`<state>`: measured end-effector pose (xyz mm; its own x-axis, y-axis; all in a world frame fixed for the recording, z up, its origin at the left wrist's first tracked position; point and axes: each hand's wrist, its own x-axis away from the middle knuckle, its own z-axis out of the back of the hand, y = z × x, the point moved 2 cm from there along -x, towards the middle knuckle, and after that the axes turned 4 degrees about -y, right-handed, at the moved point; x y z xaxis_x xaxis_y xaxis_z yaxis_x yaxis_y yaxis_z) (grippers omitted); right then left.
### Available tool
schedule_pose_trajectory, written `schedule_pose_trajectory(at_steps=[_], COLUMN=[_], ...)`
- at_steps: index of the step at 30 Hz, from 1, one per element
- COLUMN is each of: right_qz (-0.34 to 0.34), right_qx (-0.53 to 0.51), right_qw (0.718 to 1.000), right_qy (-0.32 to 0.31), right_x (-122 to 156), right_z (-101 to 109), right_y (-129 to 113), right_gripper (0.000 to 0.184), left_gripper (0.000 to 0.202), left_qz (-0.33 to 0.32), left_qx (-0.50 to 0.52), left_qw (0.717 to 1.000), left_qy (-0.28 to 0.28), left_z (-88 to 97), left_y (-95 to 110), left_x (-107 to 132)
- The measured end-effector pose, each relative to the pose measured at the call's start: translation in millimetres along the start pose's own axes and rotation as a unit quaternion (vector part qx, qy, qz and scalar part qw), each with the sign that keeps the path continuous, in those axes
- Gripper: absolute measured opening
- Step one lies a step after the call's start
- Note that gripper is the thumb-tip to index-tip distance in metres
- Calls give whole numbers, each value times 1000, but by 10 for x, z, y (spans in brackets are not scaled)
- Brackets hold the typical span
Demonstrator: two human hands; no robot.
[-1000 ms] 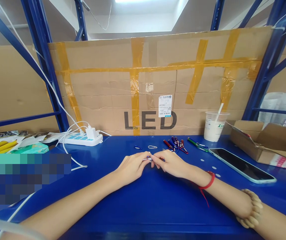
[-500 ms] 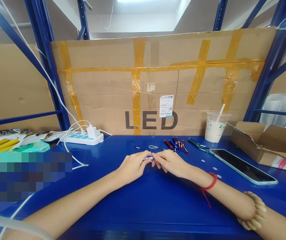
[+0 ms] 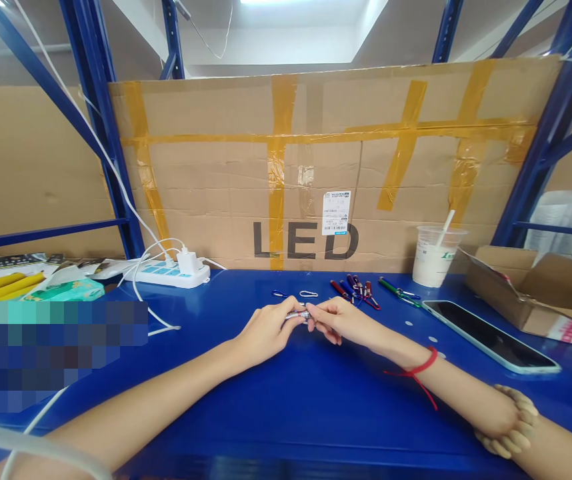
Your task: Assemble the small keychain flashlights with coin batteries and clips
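Observation:
My left hand (image 3: 265, 329) and my right hand (image 3: 340, 319) meet at the middle of the blue table (image 3: 286, 400). Both pinch one small silvery cylinder (image 3: 298, 314) with a bluish end, held just above the surface. My right wrist carries a red string and a beaded bracelet. Just behind my hands lie two small clips, a blue one (image 3: 279, 293) and a silver one (image 3: 309, 293). A bunch of red, blue and green pen-like pieces (image 3: 356, 289) lies to the right of them.
A taped cardboard sheet marked LED (image 3: 306, 167) stands at the back. A white power strip (image 3: 169, 273) with cables lies at back left. To the right are a plastic cup with a straw (image 3: 433, 257), a phone (image 3: 489, 335) and an open cardboard box (image 3: 541, 293).
My hands stay together on the small cylinder and shift only a little. The view has tilted slightly.

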<state>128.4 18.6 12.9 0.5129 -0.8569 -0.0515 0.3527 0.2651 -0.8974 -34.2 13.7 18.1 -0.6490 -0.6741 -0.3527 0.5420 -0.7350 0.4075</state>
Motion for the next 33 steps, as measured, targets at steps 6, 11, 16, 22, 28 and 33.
schedule_pose_trajectory(at_steps=[6,11,16,22,28,33], right_qz=[-44,-51,-45,32,179,221], right_qx=[-33,-35,-51,79,214,228], right_qw=[998,998,998,994,936,924], right_qy=[1,13,7,76,214,215], right_x=[50,50,33,19,45,56], right_z=[-42,-53,-49,20,151,119], right_y=[-89,-87,-45,-65,-91,-135], right_gripper=[50,49,52,52,34,27], left_gripper=[7,7,15,22,20,19], left_qz=[-16,-23,-40,7,35,20], left_qx=[3,46,80,69,78,83], left_qw=[1000,998,995,996,994,994], left_qy=[15,27,30,59,72,62], left_z=[-28,-62,-47,-25,-22,-35], left_y=[-45,-109,-88,-75,-113,-104], left_x=[0,-22,-34,-51,-73,-67])
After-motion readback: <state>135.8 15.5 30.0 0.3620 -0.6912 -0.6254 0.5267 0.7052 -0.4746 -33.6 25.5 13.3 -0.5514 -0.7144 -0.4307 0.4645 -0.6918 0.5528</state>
